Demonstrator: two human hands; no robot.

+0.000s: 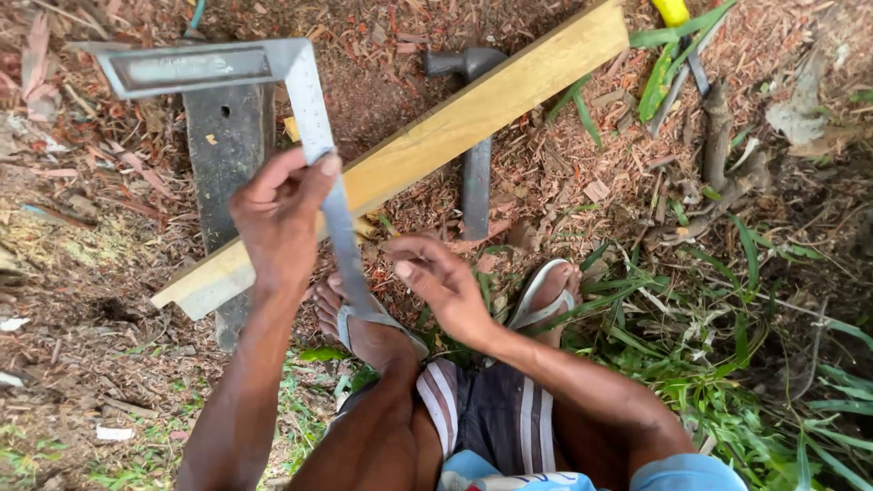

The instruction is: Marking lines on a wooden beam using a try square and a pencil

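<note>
Above wood chips [564, 173], square [309, 118] blade near-vertical

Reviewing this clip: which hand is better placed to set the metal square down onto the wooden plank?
Left. The left hand already grips the metal square by its blade, right above the wooden plank. The right hand is open and holds nothing, apart from the square and nearer the body, so it would probably have to reach first.

The try square [300, 100] is dull grey metal with a lightly worn, matt blade. The plank [427, 145] is pale, smooth-planed wood. The hammer [473, 136] looks like dark, matt iron. The ground [564, 182] is rough with reddish wood chips. The sandals [546, 300] appear soft grey rubber.
</note>
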